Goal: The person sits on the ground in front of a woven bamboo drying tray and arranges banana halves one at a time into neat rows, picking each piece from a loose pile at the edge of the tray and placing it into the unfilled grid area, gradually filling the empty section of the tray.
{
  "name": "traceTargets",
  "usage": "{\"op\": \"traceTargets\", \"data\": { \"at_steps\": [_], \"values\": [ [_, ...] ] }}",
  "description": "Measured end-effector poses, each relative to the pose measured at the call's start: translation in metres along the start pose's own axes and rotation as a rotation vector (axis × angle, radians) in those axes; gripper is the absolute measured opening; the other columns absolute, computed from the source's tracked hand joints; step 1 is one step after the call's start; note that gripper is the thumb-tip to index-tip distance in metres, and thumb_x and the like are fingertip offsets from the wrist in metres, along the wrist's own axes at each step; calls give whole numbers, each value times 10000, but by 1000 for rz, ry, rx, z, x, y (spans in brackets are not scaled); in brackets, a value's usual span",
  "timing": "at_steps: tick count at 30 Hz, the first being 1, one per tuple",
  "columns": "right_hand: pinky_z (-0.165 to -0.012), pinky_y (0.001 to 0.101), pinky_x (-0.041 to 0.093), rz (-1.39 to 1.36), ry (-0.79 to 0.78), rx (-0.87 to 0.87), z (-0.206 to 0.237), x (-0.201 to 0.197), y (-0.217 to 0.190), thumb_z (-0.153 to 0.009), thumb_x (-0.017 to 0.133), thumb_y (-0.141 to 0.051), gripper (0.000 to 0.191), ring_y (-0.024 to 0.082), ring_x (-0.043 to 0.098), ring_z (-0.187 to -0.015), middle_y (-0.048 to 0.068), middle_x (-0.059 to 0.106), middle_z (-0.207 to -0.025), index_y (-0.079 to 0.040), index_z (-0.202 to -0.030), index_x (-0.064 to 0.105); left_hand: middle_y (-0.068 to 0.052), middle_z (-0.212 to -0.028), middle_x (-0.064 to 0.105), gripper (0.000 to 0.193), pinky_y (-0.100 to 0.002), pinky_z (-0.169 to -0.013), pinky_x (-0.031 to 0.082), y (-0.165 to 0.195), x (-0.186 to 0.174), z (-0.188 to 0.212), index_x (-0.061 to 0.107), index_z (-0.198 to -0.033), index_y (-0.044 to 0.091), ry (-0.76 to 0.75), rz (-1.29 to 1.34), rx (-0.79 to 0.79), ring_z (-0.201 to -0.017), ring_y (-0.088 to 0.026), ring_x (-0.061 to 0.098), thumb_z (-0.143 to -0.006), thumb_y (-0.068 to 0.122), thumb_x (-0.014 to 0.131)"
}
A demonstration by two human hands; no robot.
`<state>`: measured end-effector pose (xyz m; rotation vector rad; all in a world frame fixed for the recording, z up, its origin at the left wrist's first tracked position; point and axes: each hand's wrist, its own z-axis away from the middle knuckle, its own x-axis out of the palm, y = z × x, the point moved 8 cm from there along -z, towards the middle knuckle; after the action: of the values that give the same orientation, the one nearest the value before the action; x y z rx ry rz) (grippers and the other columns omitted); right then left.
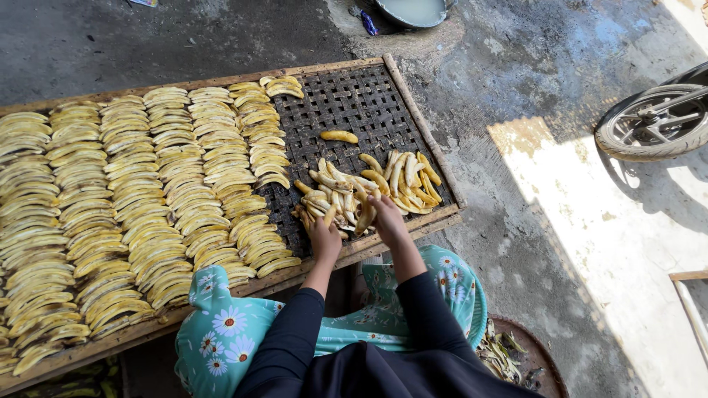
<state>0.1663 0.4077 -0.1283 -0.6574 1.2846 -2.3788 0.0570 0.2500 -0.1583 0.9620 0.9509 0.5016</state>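
Observation:
A large woven drying tray with a wooden frame lies on the ground. Several neat rows of peeled yellow bananas cover its left and middle. A loose pile of peeled bananas sits at the tray's near right corner. My left hand grips a banana at the pile's near edge. My right hand rests on the pile with its fingers around a banana. One single banana lies apart on the bare weave.
A motorbike wheel stands at the right. A metal basin sits beyond the tray's far corner. A round basket with banana peels is by my right knee. Concrete ground surrounds the tray, sunlit at right.

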Motion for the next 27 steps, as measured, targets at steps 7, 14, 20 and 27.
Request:
{"op": "traceTargets", "data": {
  "at_steps": [7,14,20,27],
  "values": [
    [-840,404,579,1027,-214,-286,-15,68,-75,-980,575,-145,345,286,699,-964,211,723,-1090,39,-1269,618,-83,-1119,677,502,-339,-800,590,63,19,-20,569,-1344,155,-576,1335,-287,-974,-197,669,-972,491,585],
    [-790,411,588,1164,-253,-490,-44,132,-107,-884,757,-188,283,264,753,-869,160,762,-976,-19,-1097,682,-14,-1078,678,307,-389,-821,570,53,-6,-67,635,-1225,139,-397,1478,-259,-1031,-161,672,-951,230,739],
    [-744,409,555,1259,-151,-1051,-91,166,-141,-747,851,-157,230,349,667,-831,156,668,-916,-54,-938,774,13,-1048,669,175,-455,-824,586,-1,-37,-116,632,-1129,150,-172,1684,-278,-1007,-162,650,-975,213,686],
    [-742,318,568,1024,15,-738,-210,187,-130,-810,824,-136,167,202,739,-829,128,749,-897,-36,-903,726,-14,-1110,649,299,-489,-896,561,-48,-60,-144,621,-1248,137,-7,1685,-243,-1051,-170,623,-998,302,627]
  ]
}}
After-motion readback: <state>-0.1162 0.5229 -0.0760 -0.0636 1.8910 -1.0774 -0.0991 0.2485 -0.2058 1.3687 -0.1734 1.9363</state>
